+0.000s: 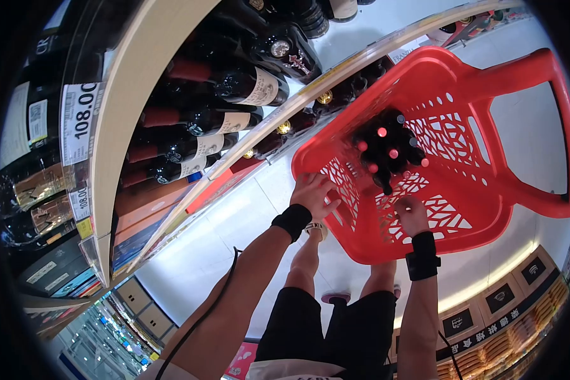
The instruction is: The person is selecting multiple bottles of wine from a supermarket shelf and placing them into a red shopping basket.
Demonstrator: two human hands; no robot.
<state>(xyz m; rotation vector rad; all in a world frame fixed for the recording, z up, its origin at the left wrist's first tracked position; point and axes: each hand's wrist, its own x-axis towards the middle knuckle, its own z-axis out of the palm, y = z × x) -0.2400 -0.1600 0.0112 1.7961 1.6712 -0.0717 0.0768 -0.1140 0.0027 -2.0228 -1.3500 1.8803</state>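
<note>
While the left hand [313,193] grips the red basket's [487,183] rim, fingers curled over it, the right hand [411,214] reaches inside, fingers loosely spread below the bottles [386,149] standing there.

both bare arms stretched forward and down, black band on each wrist, left hand [313,193] with fingers [331,207] spread and curled as if gripping, right hand [411,214] loosely bent, knuckles up, 2 bare legs below
</note>
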